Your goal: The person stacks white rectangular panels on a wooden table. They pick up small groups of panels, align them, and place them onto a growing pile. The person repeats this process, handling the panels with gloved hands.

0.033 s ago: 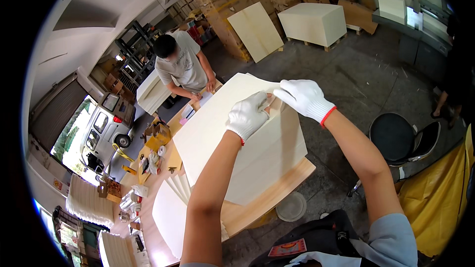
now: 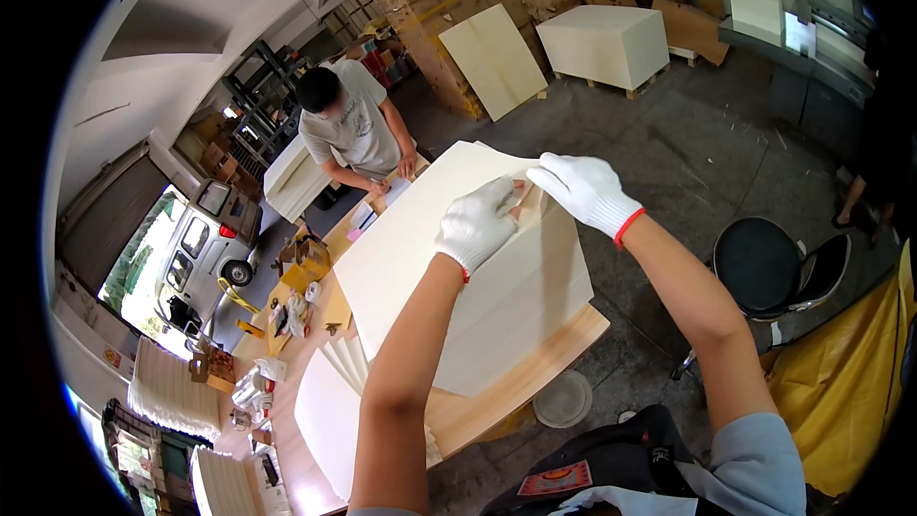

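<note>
Sheets in a white stack [image 2: 411,239], long axis running from one-thirty to seven-thirty, lie toward eight o'clock from a person's right hand [image 2: 583,193], bent at one corner, while the nearer left hand [image 2: 479,220] curls over one edge, either grip unclear.

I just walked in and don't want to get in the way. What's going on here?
A person in white gloves is handling a large white stack on a wooden table. The left grip and right grip are close together at its upper edge, near a corner; how firmly they hold it is unclear. Across the table, another person leans over some paper.
</note>
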The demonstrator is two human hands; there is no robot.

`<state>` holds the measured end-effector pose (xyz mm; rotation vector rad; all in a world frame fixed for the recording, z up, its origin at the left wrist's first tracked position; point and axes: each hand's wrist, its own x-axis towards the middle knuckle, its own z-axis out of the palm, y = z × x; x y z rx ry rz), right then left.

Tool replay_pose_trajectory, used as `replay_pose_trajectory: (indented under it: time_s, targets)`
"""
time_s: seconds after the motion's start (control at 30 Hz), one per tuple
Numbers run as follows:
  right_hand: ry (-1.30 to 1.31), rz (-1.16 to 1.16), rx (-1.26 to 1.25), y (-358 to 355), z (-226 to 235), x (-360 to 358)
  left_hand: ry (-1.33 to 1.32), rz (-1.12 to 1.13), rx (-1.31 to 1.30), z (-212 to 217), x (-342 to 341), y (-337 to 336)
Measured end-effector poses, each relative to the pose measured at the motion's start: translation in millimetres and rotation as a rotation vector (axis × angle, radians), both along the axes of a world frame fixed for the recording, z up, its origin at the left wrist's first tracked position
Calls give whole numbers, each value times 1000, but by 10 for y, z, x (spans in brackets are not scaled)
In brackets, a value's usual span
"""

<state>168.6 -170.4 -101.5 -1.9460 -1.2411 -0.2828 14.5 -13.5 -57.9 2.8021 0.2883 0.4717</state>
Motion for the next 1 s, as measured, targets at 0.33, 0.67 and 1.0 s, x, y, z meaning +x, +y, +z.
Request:
replay_pose_trajectory:
  time_s: [0.33, 0.67, 1.0]
  targets:
    - [491, -73, 174, 170, -148, -178, -26, -77, -322, -56, -84, 42]
    - [456, -109, 202, 180, -186, -224, -126, -122, -277, 2, -101, -30]
    - [442, -145, 171, 193, -175, -229, 0, -49, -265, 24, -118, -53]
